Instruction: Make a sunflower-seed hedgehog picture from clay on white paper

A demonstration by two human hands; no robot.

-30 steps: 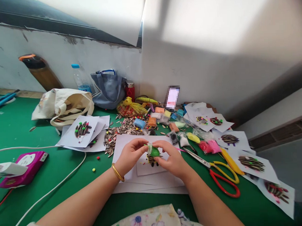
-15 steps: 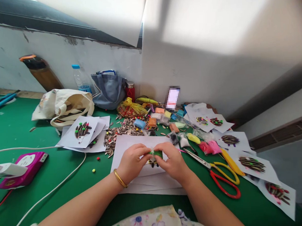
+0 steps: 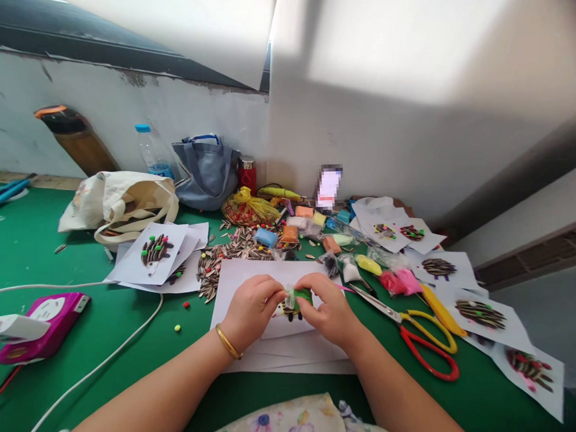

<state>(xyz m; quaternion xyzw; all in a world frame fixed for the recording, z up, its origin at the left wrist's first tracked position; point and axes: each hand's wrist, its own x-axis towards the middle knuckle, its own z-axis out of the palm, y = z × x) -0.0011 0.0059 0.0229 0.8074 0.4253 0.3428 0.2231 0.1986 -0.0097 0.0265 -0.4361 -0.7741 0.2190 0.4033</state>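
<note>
Between the fingertips of my two hands is a packet of green clay [image 3: 303, 297] in a transparent plastic wrapper. My right hand [image 3: 328, 311] grips the green body of the packet between thumb and fingers. The fingers of my left hand [image 3: 254, 308] are pinched together at the wrapper's loose end; a gold bangle circles that wrist. Below the packet, partly hidden by my hands, a sunflower-seed hedgehog picture [image 3: 292, 314] with black feet and yellow dots lies on white paper [image 3: 240, 275].
Loose sunflower seeds [image 3: 241, 243] and several colored clay packets lie beyond the paper. Scissors [image 3: 407, 322] rest on the right, near finished hedgehog pictures [image 3: 480, 312]. On the left are more pictures [image 3: 147, 260], a white cable [image 3: 108, 357] and a magenta power strip [image 3: 44, 325].
My fingertips have drawn slightly apart at the wrapper, so more transparent plastic and more of the hedgehog picture show. The packet has shifted slightly right.
</note>
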